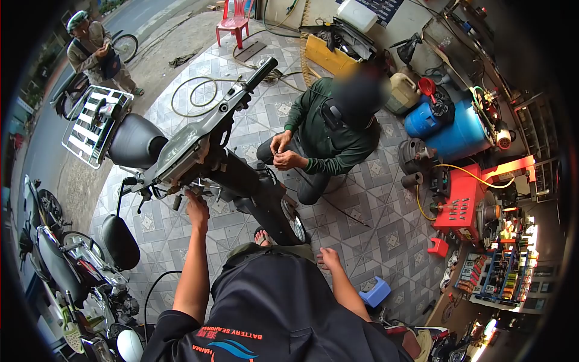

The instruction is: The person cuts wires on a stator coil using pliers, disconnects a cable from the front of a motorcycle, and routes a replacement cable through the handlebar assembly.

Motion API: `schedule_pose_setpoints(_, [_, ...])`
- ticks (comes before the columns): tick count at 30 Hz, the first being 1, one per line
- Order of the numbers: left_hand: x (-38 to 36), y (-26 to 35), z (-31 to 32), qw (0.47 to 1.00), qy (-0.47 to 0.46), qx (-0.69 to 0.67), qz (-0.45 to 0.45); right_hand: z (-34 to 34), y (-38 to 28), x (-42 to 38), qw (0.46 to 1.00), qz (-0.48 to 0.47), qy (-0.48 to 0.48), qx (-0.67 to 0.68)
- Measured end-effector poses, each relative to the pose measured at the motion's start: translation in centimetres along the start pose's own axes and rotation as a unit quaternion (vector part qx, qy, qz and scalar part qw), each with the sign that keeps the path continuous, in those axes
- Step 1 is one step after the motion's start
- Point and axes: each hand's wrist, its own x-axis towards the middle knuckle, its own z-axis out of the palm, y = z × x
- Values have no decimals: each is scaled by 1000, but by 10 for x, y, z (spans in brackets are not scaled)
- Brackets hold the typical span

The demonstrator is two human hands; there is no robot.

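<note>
My left hand [196, 210] reaches up to the underside of a motorbike's handlebar cover [184, 148], fingers bent against the parts there; what they grip is hidden. The motorbike's black front section [232, 175] slopes down to a spoked wheel [294, 220] just ahead of me. Beside my waist, my right hand [329, 258] hangs over the tiles with loosely bent fingers and nothing visible in it. Across the wheel, a person in a dark green top [329, 130] crouches, both hands [284, 152] together around something small that I cannot make out.
Other motorbikes [57, 259] stand at the left. A red chair [234, 23] and a coiled hose [199, 96] lie beyond the handlebar. To the right are a blue tank [461, 130], a red machine [461, 205] and a blue plastic stool [375, 292]. Another person [90, 51] stands by the road.
</note>
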Motion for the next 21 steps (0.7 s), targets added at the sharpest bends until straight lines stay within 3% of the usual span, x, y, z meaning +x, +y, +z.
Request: schedule_pose_setpoints(21, [-5, 7, 2, 1000, 4, 4, -17, 3, 2, -1, 1000, 5, 14, 3])
